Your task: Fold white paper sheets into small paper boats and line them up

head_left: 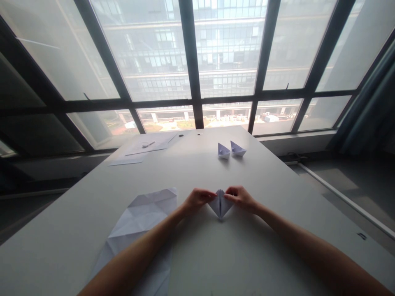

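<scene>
A small folded paper (219, 209), diamond-shaped with a slit down its middle, is held upright between my two hands at the table's centre. My left hand (199, 198) pinches its left side, the fingers closed. On the opposite side my right hand (242, 198) grips the upper right edge between thumb and fingers. The paper's lower tip points toward me, at or close to the tabletop. Beyond my hands stand two folded paper boats, one on the left (223, 153) and one on the right (237, 150).
A large creased sheet of paper (138, 218) lies partly under my left forearm. Flat sheets (132, 158) with a small white object (148, 144) on them lie at the far left of the white table (197, 164). Tall windows stand behind; a curtain (367, 98) hangs right.
</scene>
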The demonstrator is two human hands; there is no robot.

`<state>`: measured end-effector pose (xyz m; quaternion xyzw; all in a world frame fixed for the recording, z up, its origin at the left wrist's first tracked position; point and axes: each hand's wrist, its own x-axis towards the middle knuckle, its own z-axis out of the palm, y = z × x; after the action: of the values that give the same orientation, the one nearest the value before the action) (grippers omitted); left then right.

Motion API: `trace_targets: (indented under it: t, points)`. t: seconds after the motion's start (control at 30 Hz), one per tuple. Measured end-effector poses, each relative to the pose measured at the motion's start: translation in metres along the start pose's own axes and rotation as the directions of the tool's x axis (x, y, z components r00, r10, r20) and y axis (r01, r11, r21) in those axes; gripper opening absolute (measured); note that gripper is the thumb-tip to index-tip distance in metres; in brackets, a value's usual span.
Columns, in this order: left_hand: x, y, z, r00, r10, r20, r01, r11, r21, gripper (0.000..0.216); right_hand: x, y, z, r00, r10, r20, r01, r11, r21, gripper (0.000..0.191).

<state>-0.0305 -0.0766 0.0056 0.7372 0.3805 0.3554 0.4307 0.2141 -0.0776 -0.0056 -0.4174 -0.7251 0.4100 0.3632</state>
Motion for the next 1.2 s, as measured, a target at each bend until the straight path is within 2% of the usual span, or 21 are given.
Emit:
trace_targets:
  t: [0.4, 0.67, 0.97, 1.2]
  points:
    - [-0.001, 0.000, -0.001, 0.997, -0.025, -0.068, 0.025, 1.000, -0.003, 0.039, 0.000, -0.006, -0.002, 0.999, 0.035, -0.018, -0.034, 0.996, 0.079, 0.033]
    - [-0.001, 0.006, -0.001, 0.982, -0.033, -0.187, 0.014, 0.995, -0.098, 0.039, 0.000, -0.001, -0.002, 0.995, 0.054, -0.078, -0.036, 0.976, 0.215, 0.037]
    - [0.000, 0.005, 0.001, 0.937, -0.090, -0.338, 0.001, 0.967, -0.254, 0.034, 0.002, 0.005, -0.003, 0.973, 0.064, -0.223, 0.004, 0.956, 0.292, 0.035]
    - [0.004, -0.007, -0.007, 0.889, -0.128, -0.439, -0.038, 0.936, -0.350, 0.047, 0.005, 0.000, -0.007, 0.933, 0.040, -0.358, 0.073, 0.952, 0.297, 0.032]
